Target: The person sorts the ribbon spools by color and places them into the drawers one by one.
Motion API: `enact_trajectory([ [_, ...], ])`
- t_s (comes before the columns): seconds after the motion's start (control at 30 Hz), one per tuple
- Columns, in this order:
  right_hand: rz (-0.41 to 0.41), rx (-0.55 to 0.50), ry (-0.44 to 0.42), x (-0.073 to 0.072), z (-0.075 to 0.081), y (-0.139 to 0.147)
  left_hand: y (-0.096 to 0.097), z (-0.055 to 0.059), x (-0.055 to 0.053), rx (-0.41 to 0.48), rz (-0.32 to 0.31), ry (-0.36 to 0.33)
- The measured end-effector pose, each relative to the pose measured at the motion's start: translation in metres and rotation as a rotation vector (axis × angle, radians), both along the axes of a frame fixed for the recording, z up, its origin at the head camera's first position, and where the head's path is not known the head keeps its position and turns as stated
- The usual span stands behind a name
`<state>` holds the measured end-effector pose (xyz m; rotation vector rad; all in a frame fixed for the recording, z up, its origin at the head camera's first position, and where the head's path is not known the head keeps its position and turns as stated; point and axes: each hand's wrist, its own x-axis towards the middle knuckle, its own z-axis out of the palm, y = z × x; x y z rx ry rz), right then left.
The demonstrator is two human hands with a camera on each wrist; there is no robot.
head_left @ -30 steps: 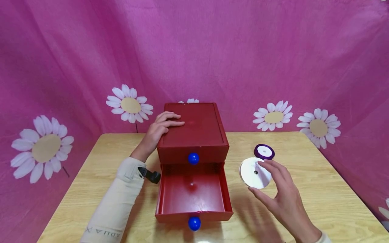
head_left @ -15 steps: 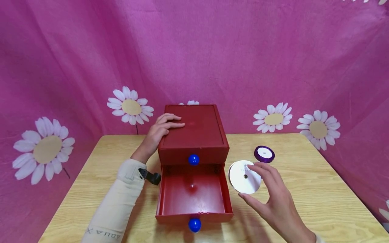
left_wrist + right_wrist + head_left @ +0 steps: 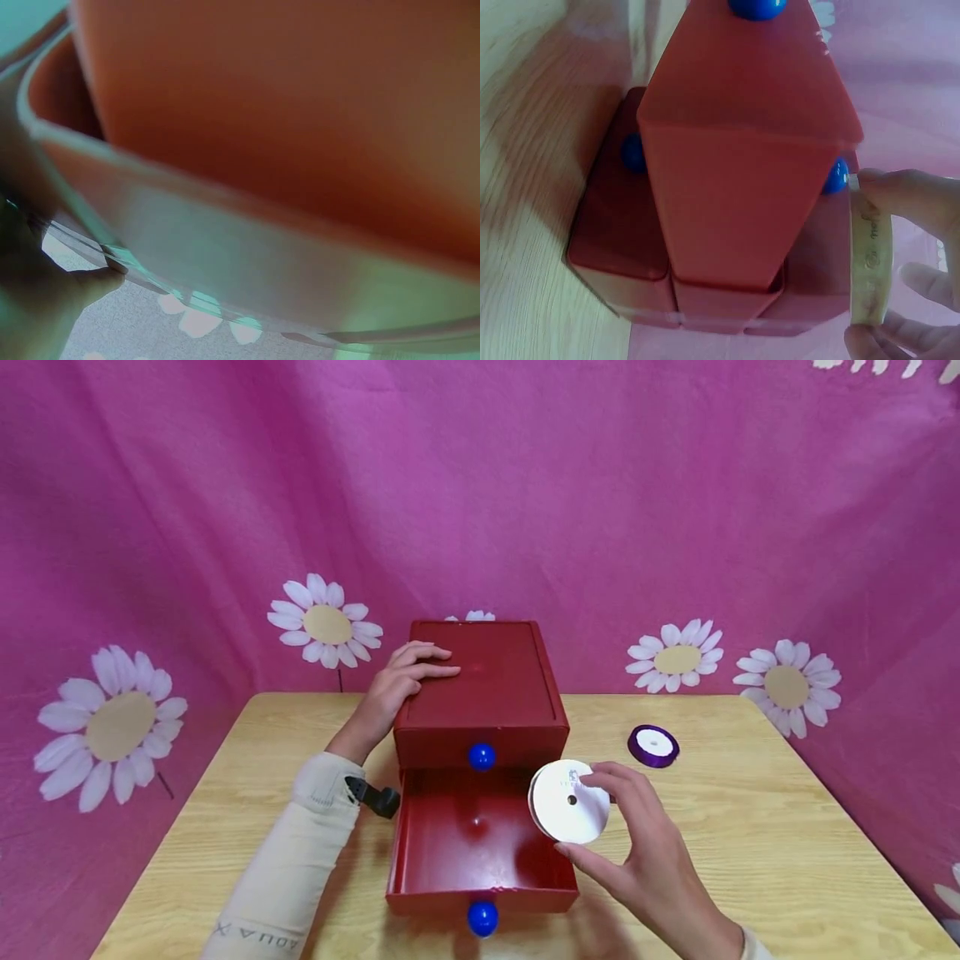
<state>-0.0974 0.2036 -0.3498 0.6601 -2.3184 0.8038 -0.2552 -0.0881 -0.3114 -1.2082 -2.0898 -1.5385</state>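
My right hand (image 3: 648,852) pinches a ribbon spool (image 3: 562,814) by its edge, thumb below and fingers above, its white face towards me. In the right wrist view the spool's side shows pale tan ribbon (image 3: 870,259) with printed writing. The spool overlaps the right side of a pulled-out drawer (image 3: 465,860) in the head view. That drawer belongs to a red cabinet (image 3: 487,677) with blue ball knobs. My left hand (image 3: 393,689) rests on the cabinet's top left edge, fingers spread flat over the top; the left wrist view shows the drawer's side close up (image 3: 225,232).
A second spool, with purple ribbon (image 3: 654,747), lies on the wooden table (image 3: 750,827) to the right of the cabinet. Behind stands a pink cloth (image 3: 525,485) with white flowers. Closed drawers sit above and below the pulled-out one, seen in the right wrist view.
My right hand has carried the white-faced spool leftwards, from above the table to the drawer's right side. The left hand stays on the cabinet.
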Motion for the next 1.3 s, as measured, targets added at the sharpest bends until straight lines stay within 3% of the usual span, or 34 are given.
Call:
enact_trajectory([
  [0.27,0.033,0.015,-0.045,-0.004,-0.003,-0.018,0.001,-0.001,0.001,0.011,0.004,-0.015],
  [0.5,0.054,0.042,-0.129,-0.010,-0.006,-0.030,0.004,0.002,-0.002,0.002,0.000,0.013],
  [0.73,0.123,0.060,-0.230,-0.014,-0.009,-0.038,0.002,0.001,0.000,0.004,0.007,-0.034],
  [1.0,0.159,0.078,-0.221,-0.019,-0.012,-0.046,0.000,-0.001,0.002,-0.004,0.011,-0.016],
  [1.3,0.177,0.128,-0.298,-0.025,-0.013,-0.046,0.000,-0.002,0.002,-0.007,0.014,-0.032],
])
